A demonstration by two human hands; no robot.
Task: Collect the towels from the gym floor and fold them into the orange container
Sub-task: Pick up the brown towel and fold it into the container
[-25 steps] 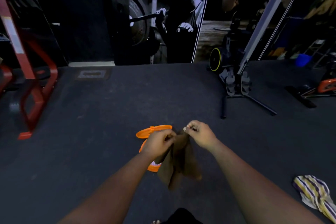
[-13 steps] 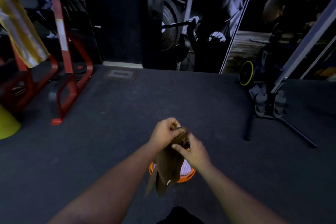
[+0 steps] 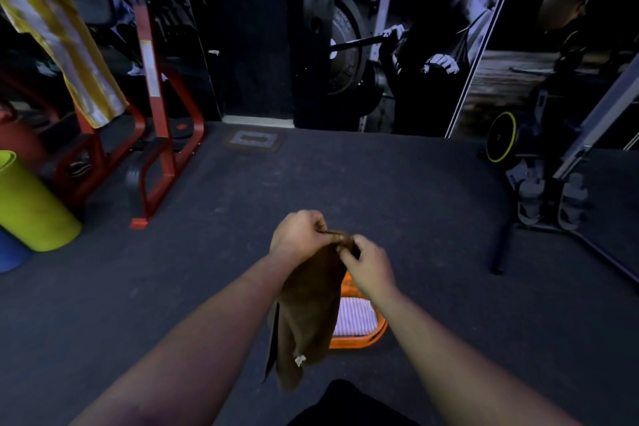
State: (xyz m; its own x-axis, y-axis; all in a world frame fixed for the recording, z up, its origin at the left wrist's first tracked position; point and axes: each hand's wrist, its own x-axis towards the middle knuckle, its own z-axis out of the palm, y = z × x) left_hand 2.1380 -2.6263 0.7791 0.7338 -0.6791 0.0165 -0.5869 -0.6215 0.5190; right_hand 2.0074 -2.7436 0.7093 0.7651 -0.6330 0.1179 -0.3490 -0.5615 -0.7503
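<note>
Brown towel [image 3: 311, 304]: hangs doubled over the orange container [image 3: 359, 342].
Left hand [image 3: 299, 235]: pinches its top edge.
Right hand [image 3: 368, 268]: pinches beside the left; a second ago they were apart, so one fold looks done.
Container: a striped towel [image 3: 352, 320] already inside; far rim hidden by the brown towel.
Hard to make out: right fingertips.

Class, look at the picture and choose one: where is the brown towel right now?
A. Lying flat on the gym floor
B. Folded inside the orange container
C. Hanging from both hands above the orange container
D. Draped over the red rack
C. The left hand and right hand both pinch the top edge of the brown towel, which hangs down in front of the orange container on the floor.
</note>
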